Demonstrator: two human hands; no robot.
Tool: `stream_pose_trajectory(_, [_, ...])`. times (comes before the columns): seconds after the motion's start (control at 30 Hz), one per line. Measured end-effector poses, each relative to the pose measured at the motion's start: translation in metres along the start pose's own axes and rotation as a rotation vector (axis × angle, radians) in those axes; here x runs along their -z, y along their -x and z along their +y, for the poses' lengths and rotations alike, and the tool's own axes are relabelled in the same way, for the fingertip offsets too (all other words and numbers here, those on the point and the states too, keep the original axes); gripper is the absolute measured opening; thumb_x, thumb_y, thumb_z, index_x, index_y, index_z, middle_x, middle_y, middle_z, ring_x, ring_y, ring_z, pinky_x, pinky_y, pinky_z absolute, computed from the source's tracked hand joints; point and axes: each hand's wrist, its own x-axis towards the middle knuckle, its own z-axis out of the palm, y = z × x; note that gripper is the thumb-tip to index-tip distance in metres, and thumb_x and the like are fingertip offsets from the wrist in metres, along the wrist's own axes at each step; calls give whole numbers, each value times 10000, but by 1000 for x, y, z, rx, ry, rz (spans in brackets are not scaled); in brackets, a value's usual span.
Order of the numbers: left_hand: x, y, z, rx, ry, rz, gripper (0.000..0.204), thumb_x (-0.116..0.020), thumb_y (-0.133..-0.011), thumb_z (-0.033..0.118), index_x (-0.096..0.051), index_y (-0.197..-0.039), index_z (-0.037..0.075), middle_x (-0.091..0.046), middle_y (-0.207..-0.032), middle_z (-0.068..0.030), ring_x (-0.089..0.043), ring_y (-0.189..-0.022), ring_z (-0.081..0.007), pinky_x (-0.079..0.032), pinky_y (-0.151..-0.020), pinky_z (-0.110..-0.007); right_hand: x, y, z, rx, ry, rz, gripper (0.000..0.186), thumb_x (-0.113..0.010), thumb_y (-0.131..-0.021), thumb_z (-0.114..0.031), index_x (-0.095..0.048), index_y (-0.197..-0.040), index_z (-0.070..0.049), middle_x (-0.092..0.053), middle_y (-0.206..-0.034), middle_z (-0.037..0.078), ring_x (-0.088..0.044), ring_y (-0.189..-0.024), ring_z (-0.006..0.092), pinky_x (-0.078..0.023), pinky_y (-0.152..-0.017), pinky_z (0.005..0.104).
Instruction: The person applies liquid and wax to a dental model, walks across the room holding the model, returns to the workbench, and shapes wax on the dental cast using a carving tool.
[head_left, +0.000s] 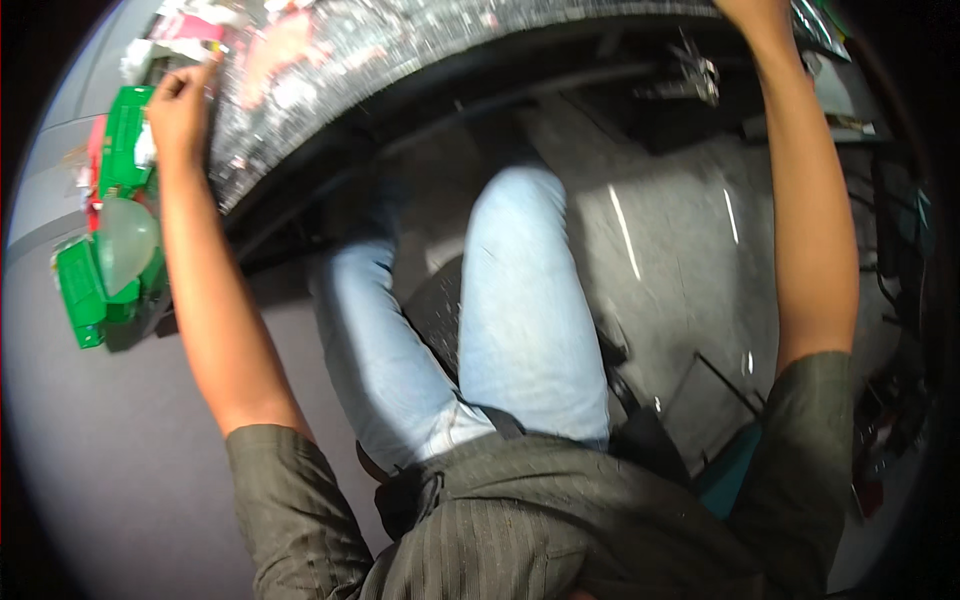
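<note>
At the upper left, my left hand (180, 115) is raised over the left edge of a table (400, 45) covered in shiny clear film. Its fingers are curled and pinched together. Whatever they hold, if anything, is too small to make out. Just beyond the fingertips lies a pink and white packet (190, 28). My right hand (752, 14) reaches to the table's far right side. The frame's top edge cuts off its fingers, so its grip is hidden.
Green plastic bins (122, 140) stand left of my left forearm, with a translucent pale rounded object (128, 245) among them. A metal fitting (695, 80) sits under the table's edge near my right wrist. Dark cables and clutter (890, 400) are at the far right.
</note>
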Motion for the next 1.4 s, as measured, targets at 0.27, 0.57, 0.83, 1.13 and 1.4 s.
stream_pose_trajectory(0.27, [-4,33,34,155,102,5,152,-706,-902,88,-611,-787,61,-557,-756,59,-485,-707,-42,-400,-658,-218,0,7,14,131,265,-144,337,-602,-961,-380,-638,-1130,-90,-637,-1180,119,-559,-1126,331,-417,-958,421])
stream_pose_trajectory(0.57, [-11,40,42,232,181,24,48,-608,-925,-4,-614,-905,40,-592,-846,6,-552,-756,-74,-517,-680,-258,15,5,-6,-20,241,-319,304,-511,-1027,-262,-569,-1256,-71,-533,-1354,118,-486,-1252,353,-347,-1024,503])
stream_pose_trajectory(0.83, [-10,38,25,221,232,50,46,-613,-930,9,-617,-899,42,-578,-807,19,-540,-714,-65,-520,-657,-246,18,-1,-11,-64,210,-351,347,-541,-1002,-262,-558,-1277,-53,-502,-1389,161,-474,-1263,348,-361,-1002,487])
stream_pose_trajectory(1.13, [-19,36,24,188,235,61,59,-611,-906,0,-619,-857,32,-578,-771,8,-544,-678,-74,-530,-624,-247,17,3,-1,-76,140,-297,336,-539,-1001,-276,-570,-1250,-53,-512,-1385,151,-457,-1283,345,-340,-1039,480])
stream_pose_trajectory(1.4, [-18,33,25,187,216,49,72,-621,-925,20,-608,-860,50,-568,-774,31,-523,-687,-53,-499,-655,-226,16,-3,-2,-24,121,-383,389,-546,-993,-252,-536,-1322,-45,-470,-1476,118,-429,-1321,326,-302,-1076,480])
